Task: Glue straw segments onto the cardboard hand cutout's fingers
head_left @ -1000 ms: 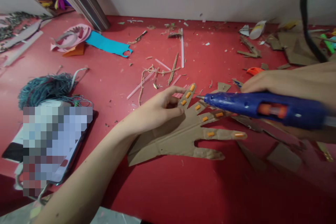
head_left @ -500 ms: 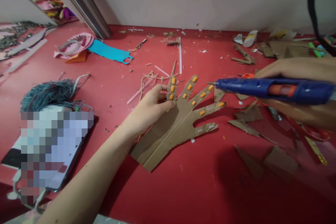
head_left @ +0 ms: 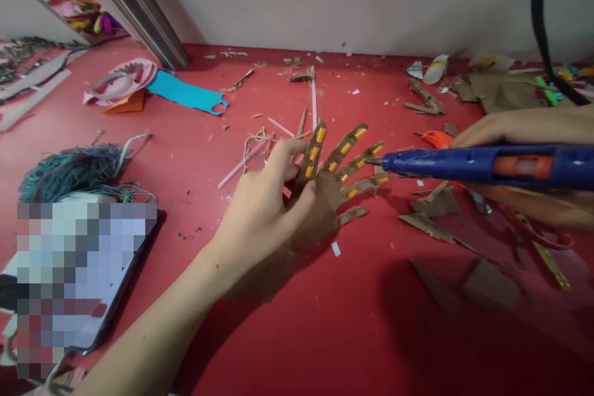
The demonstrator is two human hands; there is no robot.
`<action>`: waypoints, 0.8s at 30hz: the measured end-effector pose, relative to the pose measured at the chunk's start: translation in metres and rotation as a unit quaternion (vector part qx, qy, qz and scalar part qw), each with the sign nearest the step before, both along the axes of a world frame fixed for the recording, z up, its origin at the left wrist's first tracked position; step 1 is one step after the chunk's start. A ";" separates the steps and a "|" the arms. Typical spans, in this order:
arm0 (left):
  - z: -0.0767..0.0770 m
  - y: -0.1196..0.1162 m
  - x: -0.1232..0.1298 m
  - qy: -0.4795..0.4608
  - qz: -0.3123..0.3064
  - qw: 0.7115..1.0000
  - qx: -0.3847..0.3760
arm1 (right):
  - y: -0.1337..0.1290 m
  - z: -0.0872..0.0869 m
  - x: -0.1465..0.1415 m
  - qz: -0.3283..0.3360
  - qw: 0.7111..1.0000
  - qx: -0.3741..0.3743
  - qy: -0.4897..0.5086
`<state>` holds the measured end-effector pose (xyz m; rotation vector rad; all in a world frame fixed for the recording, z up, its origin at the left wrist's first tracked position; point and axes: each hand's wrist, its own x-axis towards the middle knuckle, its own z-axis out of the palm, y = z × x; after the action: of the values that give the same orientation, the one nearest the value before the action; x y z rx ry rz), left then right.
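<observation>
The red table (head_left: 325, 334) fills most of the view, its far edge meeting a pale wall (head_left: 278, 0). The widest open stretch is on the near side, between the left forearm and the cardboard scraps (head_left: 429, 229) at right; a phone (head_left: 116, 272) bounds the left. The right hand (head_left: 515, 130) wraps round a blue glue gun (head_left: 459, 166), its fingers mostly hidden. The left hand (head_left: 260, 210) pinches the leftmost finger of a cardboard hand cut-out (head_left: 325, 192) between thumb and forefinger, mid-table. The nozzle hangs at the middle finger; I cannot tell whether it touches. Orange pieces (head_left: 314, 153) line four fingers.

Half a second ago the cut-out lay flatter, its lower end in full view; now it is tipped up. The nozzle has shifted inward from that finger's tip, and a white scrap (head_left: 335, 249), then partly covered, shows whole.
</observation>
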<state>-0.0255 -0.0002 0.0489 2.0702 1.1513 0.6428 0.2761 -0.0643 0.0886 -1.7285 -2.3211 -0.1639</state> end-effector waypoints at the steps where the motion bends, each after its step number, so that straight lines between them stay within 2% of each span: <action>1: 0.002 -0.002 0.000 0.010 -0.003 1.000 0.012 | -0.001 0.002 0.001 0.003 1.000 -0.001 0.012; 8: 0.006 -0.009 0.001 0.051 -0.028 0.995 0.081 | -0.002 0.005 0.004 0.007 1.000 -0.011 0.021; 14: 0.007 -0.015 -0.001 0.059 -0.011 0.990 0.126 | -0.005 0.006 0.009 -0.003 1.000 -0.027 -0.008; 24: 0.007 -0.016 -0.002 0.043 -0.039 0.987 0.148 | -0.006 0.011 0.004 0.012 1.000 -0.023 -0.008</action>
<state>-0.0276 -0.0166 0.0558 2.4027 1.0668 0.7284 0.2806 -0.0702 0.0991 -1.7267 -2.3737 -0.1224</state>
